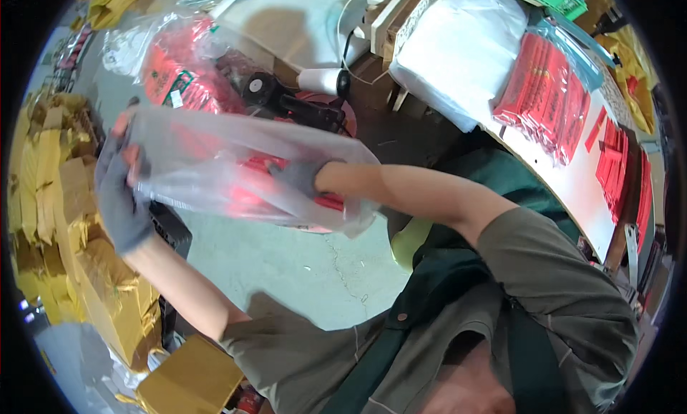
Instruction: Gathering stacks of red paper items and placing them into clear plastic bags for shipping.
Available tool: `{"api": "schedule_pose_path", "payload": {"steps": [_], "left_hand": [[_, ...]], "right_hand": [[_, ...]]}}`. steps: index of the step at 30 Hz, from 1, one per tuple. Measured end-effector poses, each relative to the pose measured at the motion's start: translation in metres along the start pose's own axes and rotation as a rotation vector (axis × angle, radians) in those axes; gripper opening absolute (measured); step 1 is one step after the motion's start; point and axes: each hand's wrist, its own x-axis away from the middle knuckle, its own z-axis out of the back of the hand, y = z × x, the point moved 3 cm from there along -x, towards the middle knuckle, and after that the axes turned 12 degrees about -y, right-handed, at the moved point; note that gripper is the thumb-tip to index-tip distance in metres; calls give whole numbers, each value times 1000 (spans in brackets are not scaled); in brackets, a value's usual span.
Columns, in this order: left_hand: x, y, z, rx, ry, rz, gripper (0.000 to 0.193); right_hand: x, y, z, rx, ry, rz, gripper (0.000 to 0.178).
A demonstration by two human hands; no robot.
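A long, clear plastic bag (207,138) stretches between my hands in mid-air. My left hand (125,181), in a grey glove with bare fingertips, is closed on the bag's left end. Through the open right end my right hand (299,176), also gloved in grey, reaches inside. Its fingers are against a bundle of red packets (250,192) in the bag, and the plastic blurs their exact grip. Under the raised bag lies the pale floor (286,271).
Red packets in clear wrap (540,92) lie on the white table (572,199) at right, beside white plastic sheeting (458,49). A black machine with a white thread cone (320,80) stands behind the bag. Wrapped red packets (172,70) sit far left; yellow-brown sacks (43,185) line the left.
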Motion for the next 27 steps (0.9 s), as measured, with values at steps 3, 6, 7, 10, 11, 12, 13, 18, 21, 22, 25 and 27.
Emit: {"api": "schedule_pose_path", "payload": {"steps": [3, 6, 7, 10, 11, 12, 13, 18, 21, 22, 25, 27], "left_hand": [[42, 0, 39, -400, 78, -112, 47], [26, -25, 60, -79, 26, -34, 49], [16, -20, 46, -352, 7, -108, 49], [-14, 16, -42, -405, 130, -238, 49], [-26, 35, -63, -478, 34, -213, 45], [-39, 49, -93, -528, -27, -284, 48], [-49, 64, -119, -406, -114, -210, 49], [-91, 74, -297, -829, -851, -509, 60], [-98, 53, -423, -802, -1192, -410, 65], [-100, 41, -464, -784, -1320, -444, 65], [-108, -22, -578, -680, -1582, -275, 68], [-131, -77, -647, -531, -1821, -152, 64]], "right_hand": [[132, 3, -33, -471, 395, 759, 38], [125, -14, -37, 229, 573, 612, 38], [118, -11, -31, 458, 600, 521, 37], [115, 49, -12, 882, 602, 256, 37], [130, 79, -5, 472, 488, 711, 37], [148, 115, 3, 34, 373, 1144, 38], [185, 155, 8, -119, 495, 1162, 37], [309, 423, -35, -746, 1047, 966, 35], [370, 589, -140, -655, 1505, 271, 48], [389, 639, -185, -692, 1577, -9, 56], [449, 730, -308, -676, 1586, -778, 74], [468, 776, -379, -812, 1510, -1256, 92]]}}
